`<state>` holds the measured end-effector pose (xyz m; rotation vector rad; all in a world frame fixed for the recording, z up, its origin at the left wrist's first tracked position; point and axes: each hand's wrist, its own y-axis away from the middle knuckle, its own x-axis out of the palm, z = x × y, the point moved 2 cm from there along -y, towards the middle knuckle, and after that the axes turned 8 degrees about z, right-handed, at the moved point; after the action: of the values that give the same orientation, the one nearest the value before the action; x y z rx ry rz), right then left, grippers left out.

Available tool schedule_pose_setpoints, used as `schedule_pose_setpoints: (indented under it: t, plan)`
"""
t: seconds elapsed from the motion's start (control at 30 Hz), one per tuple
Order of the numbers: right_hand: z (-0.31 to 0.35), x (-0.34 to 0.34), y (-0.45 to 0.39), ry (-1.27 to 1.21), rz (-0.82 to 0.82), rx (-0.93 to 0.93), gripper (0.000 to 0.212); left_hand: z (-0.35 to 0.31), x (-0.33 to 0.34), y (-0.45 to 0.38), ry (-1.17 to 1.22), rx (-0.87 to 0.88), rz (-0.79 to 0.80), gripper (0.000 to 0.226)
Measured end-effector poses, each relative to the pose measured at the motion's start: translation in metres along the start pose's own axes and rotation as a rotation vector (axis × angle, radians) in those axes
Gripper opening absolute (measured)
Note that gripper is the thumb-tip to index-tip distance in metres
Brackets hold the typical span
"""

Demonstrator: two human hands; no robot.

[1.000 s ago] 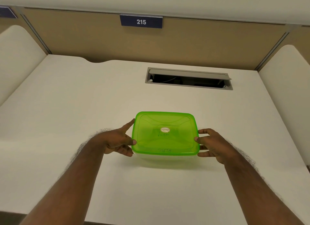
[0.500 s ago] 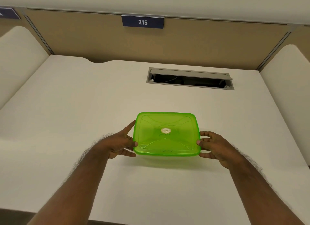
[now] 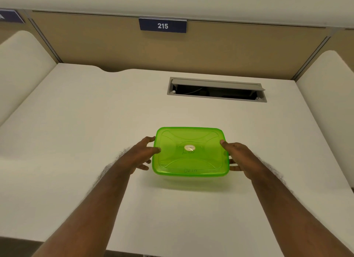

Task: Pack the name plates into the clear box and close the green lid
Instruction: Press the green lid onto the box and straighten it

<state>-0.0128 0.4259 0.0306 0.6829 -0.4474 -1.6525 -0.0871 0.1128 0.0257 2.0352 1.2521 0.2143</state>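
From the head view, your left hand (image 3: 141, 154) and right hand (image 3: 240, 158) clasp the two short sides of the translucent green plastic lid (image 3: 189, 151), which sits on the clear box on the white counter (image 3: 76, 141). Your fingers (image 3: 156, 150) are spread, thumbs pressed on the lid's top edges. The box is mostly hidden beneath the lid. Beyond it lies an open grey cable hatch (image 3: 216, 89).

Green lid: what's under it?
The green lid covers the clear box; only a faint green-tinted edge shows below its near rim. Contents are hidden by the lid. Both hands, left and right, grip its sides.
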Motion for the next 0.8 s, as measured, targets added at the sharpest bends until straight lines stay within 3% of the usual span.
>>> schedule_pose_setpoints:
  t: [0.07, 0.23, 0.53, 0.8]
  plan:
    - [0.011, 0.001, -0.007, 0.016, -0.019, -0.018, 0.042, -0.012, -0.001, -0.004, -0.056, 0.037, -0.092, 0.030]
    - [0.030, 0.003, -0.029, 0.075, -0.068, -0.024, 0.053, -0.034, 0.000, -0.022, 0.064, 0.025, -0.125, 0.039]
    - [0.032, -0.002, -0.049, -0.108, -0.018, 0.134, 0.038, -0.032, -0.002, -0.042, 0.458, -0.146, -0.096, 0.015]
    - [0.027, -0.004, -0.060, -0.212, 0.001, 0.173, 0.023, -0.038, -0.001, -0.048, 0.473, -0.185, -0.102, 0.009]
